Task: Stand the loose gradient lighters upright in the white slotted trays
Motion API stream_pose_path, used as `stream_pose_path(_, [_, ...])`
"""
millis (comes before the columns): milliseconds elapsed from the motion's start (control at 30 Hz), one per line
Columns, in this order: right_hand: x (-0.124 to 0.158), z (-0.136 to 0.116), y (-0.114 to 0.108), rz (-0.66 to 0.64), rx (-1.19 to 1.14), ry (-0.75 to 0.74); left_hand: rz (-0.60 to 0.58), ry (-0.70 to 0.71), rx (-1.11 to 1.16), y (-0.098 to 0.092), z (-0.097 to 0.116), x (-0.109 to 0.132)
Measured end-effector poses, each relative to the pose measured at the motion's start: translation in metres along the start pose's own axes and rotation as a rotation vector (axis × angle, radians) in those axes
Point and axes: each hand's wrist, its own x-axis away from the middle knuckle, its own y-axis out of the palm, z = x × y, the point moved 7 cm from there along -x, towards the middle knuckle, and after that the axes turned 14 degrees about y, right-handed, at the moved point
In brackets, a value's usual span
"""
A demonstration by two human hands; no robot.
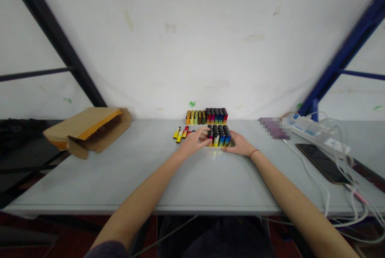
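Upright lighters with black tops stand in tight rows in a clear, shallow tray at the middle of the table. At the front left corner of these rows, my left hand has its thumb and fingers closed about a pink and yellow lighter. My right hand grips the tray's right side, thumb along the front edge and fingers behind. Several loose lighters, yellow, white and red, lie flat left of my left hand, which partly hides some of them.
Against the wall stand a block of yellow, green and brown lighters and a block of multicoloured ones. An open cardboard box lies at left. On the right are a phone, a purple device, a power strip and tangled white cables.
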Motion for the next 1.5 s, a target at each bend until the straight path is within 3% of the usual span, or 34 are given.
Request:
stream_pose_path(167, [0.001, -0.001, -0.001, 0.002, -0.003, -0.001, -0.057, 0.146, -0.180, 0.000, 0.014, -0.002])
stream_pose_path(233, [0.001, -0.002, -0.001, -0.003, -0.005, 0.000, -0.029, 0.165, -0.259, -0.009, 0.012, -0.003])
stream_pose_path(367, [0.001, -0.002, 0.000, -0.008, 0.001, 0.002, 0.133, -0.030, -0.453, -0.051, -0.021, -0.001])
stream_pose_path(467, [0.001, -0.003, -0.001, -0.003, 0.006, -0.002, 0.056, -0.187, -0.595, -0.065, -0.045, 0.005])
stream_pose_path(567, [0.001, -0.004, -0.002, -0.003, 0.002, -0.005, -0.026, -0.222, -0.683, -0.057, -0.049, 0.008])
stream_pose_path(800, [0.001, -0.002, -0.001, -0.004, 0.004, 0.005, -0.159, -0.191, -0.799, -0.009, -0.029, 0.009])
stream_pose_path(1000, [0.000, 0.000, 0.000, 0.003, 0.002, -0.004, -0.159, -0.168, -0.791, -0.003, -0.028, 0.011])
stream_pose_path(1100, [0.000, 0.000, 0.000, 0.000, 0.004, 0.000, -0.093, -0.161, -0.661, -0.008, -0.030, 0.007])
stream_pose_path(1233, [0.000, -0.002, 0.000, 0.001, 0.008, -0.003, 0.128, -0.152, -0.321, -0.020, -0.031, 0.002])
stream_pose_path(1400, [0.000, -0.003, -0.001, 0.012, 0.012, -0.008, 0.376, -0.375, 0.348, -0.016, -0.039, 0.004])
stream_pose_path(1500, [0.000, -0.002, 0.000, 0.013, 0.016, -0.009, 0.470, -0.490, 0.639, -0.007, -0.039, 0.005])
